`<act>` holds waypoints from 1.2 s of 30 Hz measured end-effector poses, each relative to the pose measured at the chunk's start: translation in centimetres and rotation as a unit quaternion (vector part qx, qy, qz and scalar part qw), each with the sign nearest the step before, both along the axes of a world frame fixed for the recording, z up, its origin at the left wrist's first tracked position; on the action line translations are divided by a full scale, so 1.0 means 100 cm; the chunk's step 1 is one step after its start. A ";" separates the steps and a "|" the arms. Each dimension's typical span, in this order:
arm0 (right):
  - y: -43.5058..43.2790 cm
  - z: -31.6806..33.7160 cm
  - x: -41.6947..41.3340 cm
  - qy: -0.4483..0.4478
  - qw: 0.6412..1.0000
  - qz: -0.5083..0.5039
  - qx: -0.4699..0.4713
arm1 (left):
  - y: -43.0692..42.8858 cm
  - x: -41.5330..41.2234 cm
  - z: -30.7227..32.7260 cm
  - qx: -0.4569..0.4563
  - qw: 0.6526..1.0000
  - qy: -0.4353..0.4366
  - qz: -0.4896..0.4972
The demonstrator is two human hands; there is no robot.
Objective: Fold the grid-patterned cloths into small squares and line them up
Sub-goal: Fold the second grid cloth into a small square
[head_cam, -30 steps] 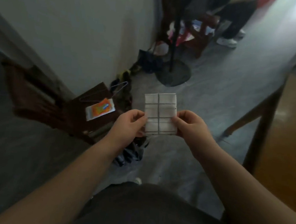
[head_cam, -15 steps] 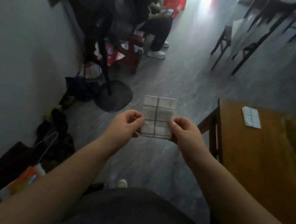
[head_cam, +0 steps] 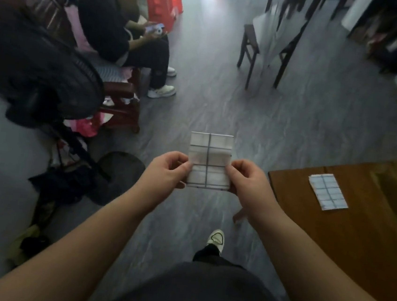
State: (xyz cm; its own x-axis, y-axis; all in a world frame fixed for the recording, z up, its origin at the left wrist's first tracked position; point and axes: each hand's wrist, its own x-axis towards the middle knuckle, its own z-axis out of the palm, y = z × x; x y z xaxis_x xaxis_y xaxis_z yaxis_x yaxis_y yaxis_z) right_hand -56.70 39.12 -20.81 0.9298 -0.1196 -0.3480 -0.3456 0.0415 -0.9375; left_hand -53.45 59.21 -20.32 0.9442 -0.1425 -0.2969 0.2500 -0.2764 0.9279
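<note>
Nearest, the left hand (head_cam: 166, 169) and right hand (head_cam: 247, 178) each pinch a side edge of a small folded white cloth with dark grid lines (head_cam: 210, 161), held upright in the air above the grey plank floor (head_cam: 221, 108). At 3 o'clock of it, apart, a brown wooden counter (head_cam: 366, 241) carries a second folded grid-patterned cloth (head_cam: 328, 191), lying flat. Farther, at 10 o'clock, a black standing fan (head_cam: 41, 77); at 1 o'clock, a dark wooden chair (head_cam: 265, 42)
</note>
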 end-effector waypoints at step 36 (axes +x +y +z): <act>-0.271 0.006 0.390 0.080 0.805 -0.584 -0.072 | -0.427 0.552 0.002 0.032 0.843 0.007 -0.537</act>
